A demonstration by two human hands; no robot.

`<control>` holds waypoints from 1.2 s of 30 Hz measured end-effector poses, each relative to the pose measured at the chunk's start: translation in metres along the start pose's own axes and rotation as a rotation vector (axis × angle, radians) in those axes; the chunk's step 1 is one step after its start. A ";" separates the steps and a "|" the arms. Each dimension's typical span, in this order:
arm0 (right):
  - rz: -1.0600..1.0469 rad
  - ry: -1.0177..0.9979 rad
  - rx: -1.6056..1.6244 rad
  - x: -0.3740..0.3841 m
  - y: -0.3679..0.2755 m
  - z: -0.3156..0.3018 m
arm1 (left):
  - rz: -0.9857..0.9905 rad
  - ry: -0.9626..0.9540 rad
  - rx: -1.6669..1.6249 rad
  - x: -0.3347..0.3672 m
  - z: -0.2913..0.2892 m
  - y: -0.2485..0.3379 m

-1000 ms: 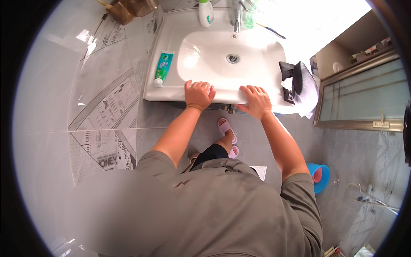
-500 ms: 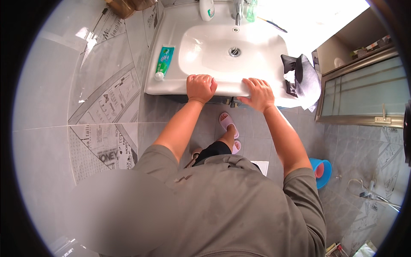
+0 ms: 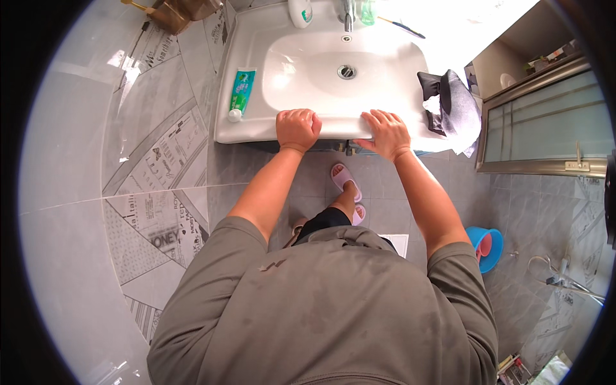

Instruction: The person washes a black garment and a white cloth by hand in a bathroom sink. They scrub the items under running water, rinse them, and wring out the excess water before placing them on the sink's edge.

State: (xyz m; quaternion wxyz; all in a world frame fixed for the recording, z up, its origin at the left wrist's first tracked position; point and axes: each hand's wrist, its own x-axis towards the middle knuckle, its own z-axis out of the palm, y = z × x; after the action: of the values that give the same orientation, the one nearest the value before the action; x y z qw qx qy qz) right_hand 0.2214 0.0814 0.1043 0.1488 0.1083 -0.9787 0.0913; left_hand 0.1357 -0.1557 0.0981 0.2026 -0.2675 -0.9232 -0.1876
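Observation:
My left hand (image 3: 297, 130) is closed like a fist against the front rim of the white sink (image 3: 250, 135); its palm side is hidden. To its right, my right hand (image 3: 387, 135) lies on the same rim, fingers stretched over the top and thumb apart at the front edge. A green toothpaste tube (image 3: 242, 94) with a white cap lies on the sink's left ledge, near my left hand. On the right ledge, closest to my right hand, sits a crumpled grey and black cloth (image 3: 454, 109). The basin between holds a round drain (image 3: 347, 72).
A chrome faucet (image 3: 348, 16), white bottle (image 3: 300, 11), green cup (image 3: 367, 11) and toothbrush (image 3: 404, 28) stand or lie along the back. A glass-fronted cabinet (image 3: 545, 131) is at right. A blue basin (image 3: 493, 253) rests below it, near a shower hose (image 3: 545, 262).
The view has shifted slightly, so the sink and ledge items appear a little further left. Both hands stay on the front rim in the same pose.

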 end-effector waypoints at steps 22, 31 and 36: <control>-0.008 0.008 -0.001 0.000 -0.006 -0.004 | -0.008 -0.001 0.006 -0.003 -0.005 0.000; 0.005 0.022 0.161 -0.001 0.001 0.009 | 0.124 0.052 0.037 -0.001 0.004 -0.011; 0.018 -0.017 0.089 -0.003 0.008 0.005 | 0.137 0.007 0.158 -0.003 0.017 -0.016</control>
State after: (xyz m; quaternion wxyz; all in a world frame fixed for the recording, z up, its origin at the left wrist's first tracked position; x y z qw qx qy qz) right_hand 0.2205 0.0882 0.0975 0.1348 0.1068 -0.9758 0.1353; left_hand 0.1245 -0.1617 0.0782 0.2388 -0.3123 -0.9139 -0.1008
